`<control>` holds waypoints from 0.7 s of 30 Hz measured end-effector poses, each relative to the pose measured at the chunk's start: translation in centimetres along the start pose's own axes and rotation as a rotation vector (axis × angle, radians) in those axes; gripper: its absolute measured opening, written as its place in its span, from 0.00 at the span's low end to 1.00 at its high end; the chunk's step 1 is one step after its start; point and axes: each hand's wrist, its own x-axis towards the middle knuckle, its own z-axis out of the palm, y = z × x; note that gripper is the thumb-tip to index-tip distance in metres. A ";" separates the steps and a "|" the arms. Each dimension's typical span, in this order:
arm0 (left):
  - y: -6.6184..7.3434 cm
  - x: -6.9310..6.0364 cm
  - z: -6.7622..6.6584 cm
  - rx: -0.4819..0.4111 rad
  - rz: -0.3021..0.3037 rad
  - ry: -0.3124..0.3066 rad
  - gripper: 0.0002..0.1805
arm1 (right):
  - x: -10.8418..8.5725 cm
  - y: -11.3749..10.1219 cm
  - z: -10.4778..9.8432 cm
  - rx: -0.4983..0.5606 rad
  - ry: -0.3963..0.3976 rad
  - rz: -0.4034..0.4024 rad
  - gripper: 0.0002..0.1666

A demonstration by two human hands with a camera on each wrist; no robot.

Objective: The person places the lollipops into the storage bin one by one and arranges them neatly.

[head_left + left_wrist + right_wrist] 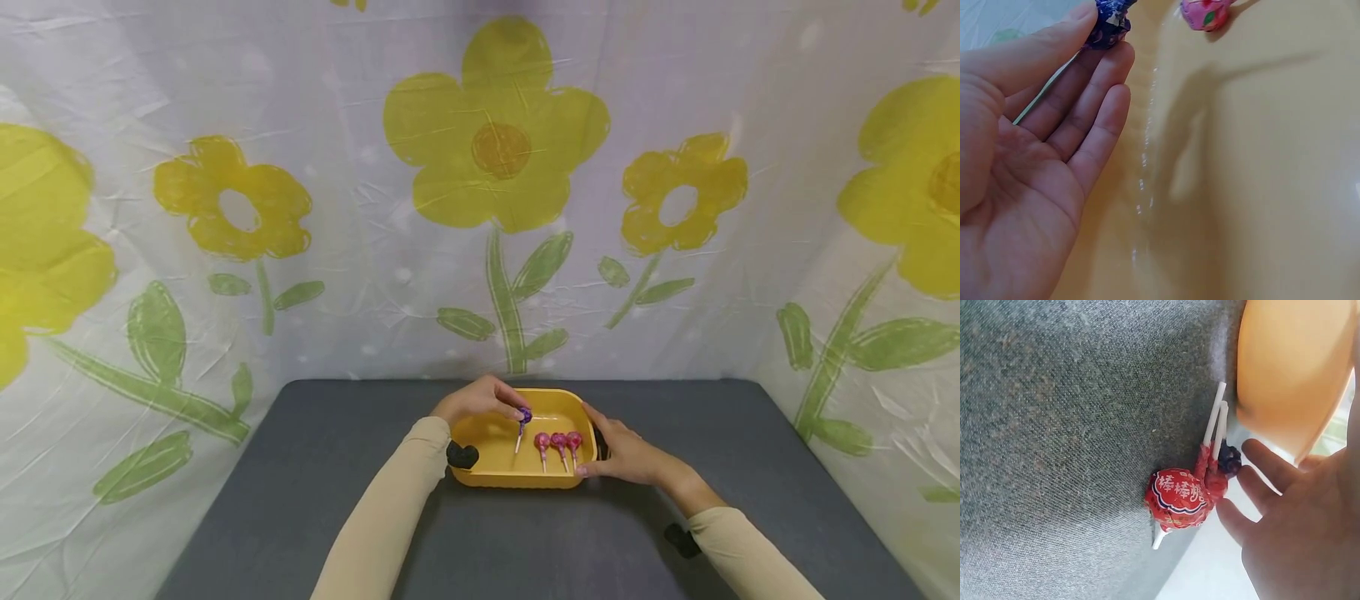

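A yellow tray (517, 481) stands on the table. Over its left part, my left hand (483, 398) pinches the wrapped head of a purple lollipop (525, 415), its white stick slanting down. Three pink-wrapped lollipops lie side by side toward the tray's right end, among them a middle lollipop (558, 442). My right hand (626, 450) holds the tray's right end, spanning it with thumb and fingers. In the right wrist view, red lollipops (1179, 497) and a dark purple lollipop (1230, 459) lie on the table by that hand's fingers, outside the tray.
The dark grey table (337, 517) extends around the tray. A white curtain (360, 250) with yellow flowers rises along the table's back edge and both sides. Black wrist-worn devices (462, 455) show at both wrists.
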 end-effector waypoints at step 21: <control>-1.0 0.5 1.7 -0.087 -0.105 -0.056 0.15 | -0.1 0.0 -0.1 -0.008 0.001 -0.022 0.69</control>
